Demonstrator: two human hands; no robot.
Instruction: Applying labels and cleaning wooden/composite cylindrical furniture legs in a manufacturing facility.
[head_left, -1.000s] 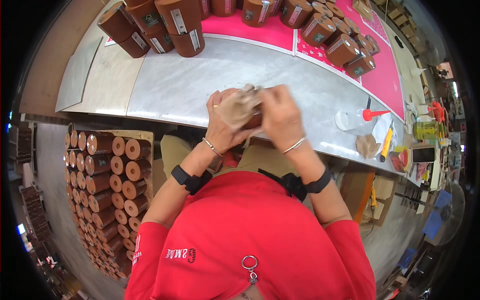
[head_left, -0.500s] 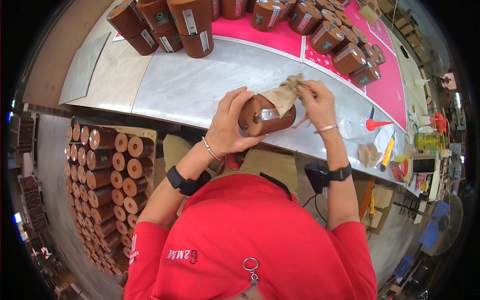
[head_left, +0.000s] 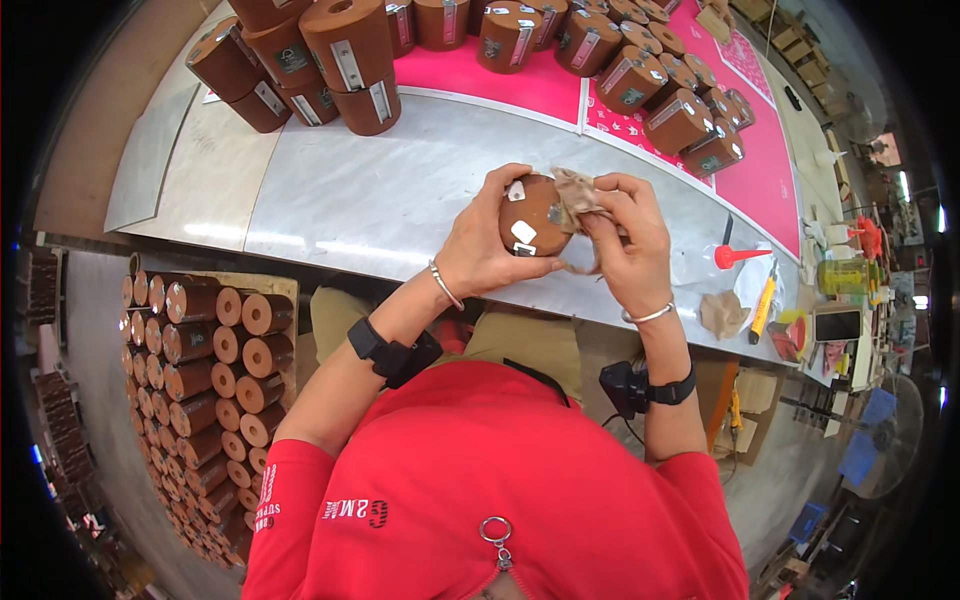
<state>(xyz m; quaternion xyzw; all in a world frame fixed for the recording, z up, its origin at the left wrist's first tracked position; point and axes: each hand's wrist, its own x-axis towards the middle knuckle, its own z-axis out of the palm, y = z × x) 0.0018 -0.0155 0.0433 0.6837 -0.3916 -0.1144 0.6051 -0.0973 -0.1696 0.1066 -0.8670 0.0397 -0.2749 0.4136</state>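
Note:
My left hand [head_left: 487,238] is wrapped round a brown wooden cylinder [head_left: 535,215], holding it tilted over the metal tabletop so that its end face shows. White and silvery patches mark that end. Pinched in my right hand [head_left: 632,240] is a crumpled tan cloth or paper wipe [head_left: 574,200], pressed against the right edge of the cylinder's face. From this view I cannot tell whether the wipe is cloth or paper.
Similar brown cylinders [head_left: 348,45] stand stacked at the back left, with more on a pink sheet [head_left: 450,68] behind. A pallet of cylinders [head_left: 268,314] sits low on the left. Rightward lie a red nozzle [head_left: 738,256], a yellow cutter [head_left: 763,308] and a crumpled tan scrap [head_left: 722,314].
The cylinder has turned in my left hand, bringing its marked end face into view. My right hand has moved slightly lower, with the wipe now at the end's edge.

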